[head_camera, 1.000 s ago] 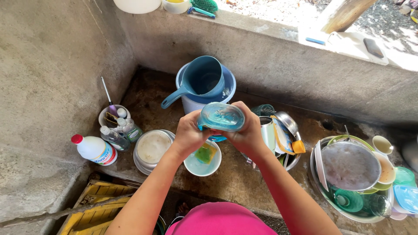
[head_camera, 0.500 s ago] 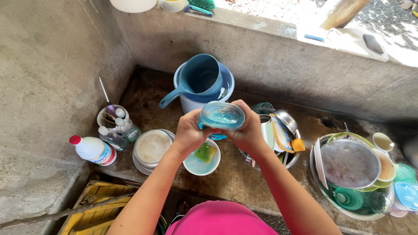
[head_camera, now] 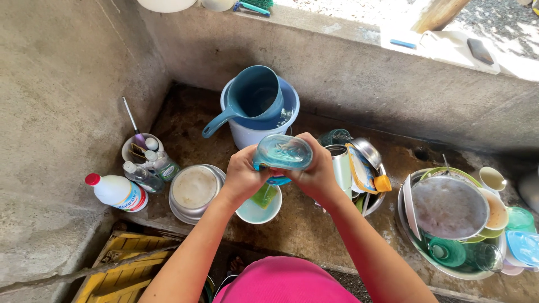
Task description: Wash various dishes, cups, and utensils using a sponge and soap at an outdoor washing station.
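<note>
We can't see the palms: left hand [head_camera: 242, 175] and right hand [head_camera: 318, 173] show backs only, fingertips tucked behind the blue container [head_camera: 282, 151]. Sponge [head_camera: 264, 194] is partly covered by the left wrist. White tub [head_camera: 166, 4] is cut by the top edge, the yellow crate [head_camera: 120, 274] by the bottom edge. Bowl stack [head_camera: 449, 216] contents are too jumbled to sort; far-right lids run off frame.

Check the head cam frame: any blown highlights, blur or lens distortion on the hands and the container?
Head view: sunlit ledge at the top right is blown out; the concrete sink sits in even shade. The left hand, right hand and blue container are sharp, no motion blur. Wide-angle bending shows at the edges; mild glare on the metal pan.
</note>
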